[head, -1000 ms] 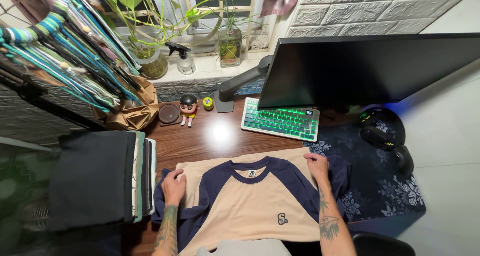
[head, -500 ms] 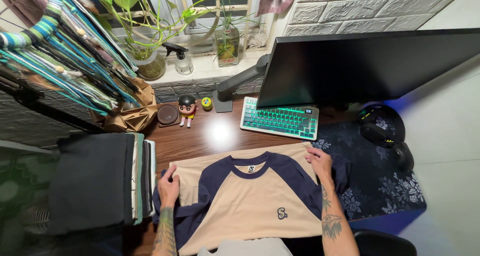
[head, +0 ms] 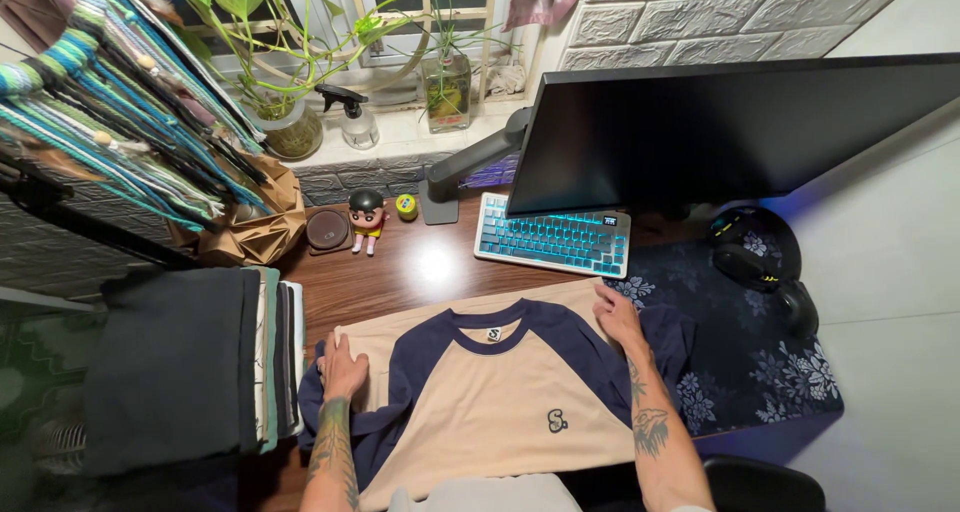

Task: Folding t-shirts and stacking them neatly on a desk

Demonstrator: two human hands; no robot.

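- Head view: beige cotton T-shirt with navy raglan sleeves point(head: 500, 392) lies flat on the wooden bench point(head: 400, 272).
- Left hand point(head: 345, 369) and right hand point(head: 617, 317), grip spread, press its shoulders; smoothing step.
- Next, probably fold sleeves inward.

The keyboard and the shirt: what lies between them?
In the head view, only bare wooden desk with a light glare separates the keyboard from the shirt.

A single head-worn camera looked steeply down from above the seated person's chest, facing the window wall across the wooden desk point(head: 400, 282), near enough to crop both forearms at the bottom edge while taking in the monitor point(head: 720, 132) and windowsill beyond.
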